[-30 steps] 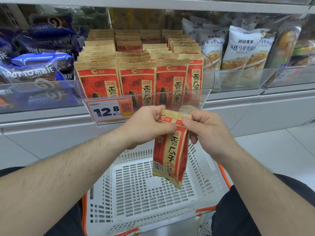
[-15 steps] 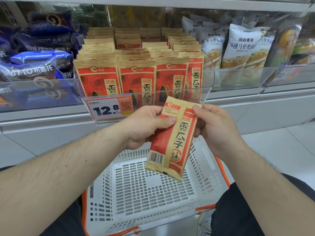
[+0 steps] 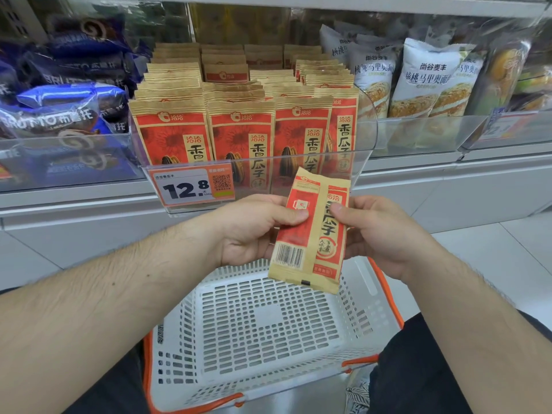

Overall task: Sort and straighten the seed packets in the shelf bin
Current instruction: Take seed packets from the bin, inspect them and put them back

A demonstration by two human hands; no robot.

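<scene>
A red and tan seed packet (image 3: 310,246) is held upright in front of the clear shelf bin (image 3: 367,135), its barcode side facing me. My left hand (image 3: 254,231) pinches its left edge with the thumb on the front. My right hand (image 3: 385,231) grips the right edge, thumb pressed on the printed characters. Inside the bin, several rows of matching seed packets (image 3: 242,127) stand upright, facing forward.
A price tag (image 3: 191,186) reading 12.8 hangs on the bin's front. Blue snack bags (image 3: 59,115) fill the left compartment, white bread packs (image 3: 427,79) the right. A white basket with orange trim (image 3: 268,330) sits below my hands.
The packet hung tilted and folded a second ago; both hands have raised it toward the bin and turned it flatter and more upright, showing the barcode side.
</scene>
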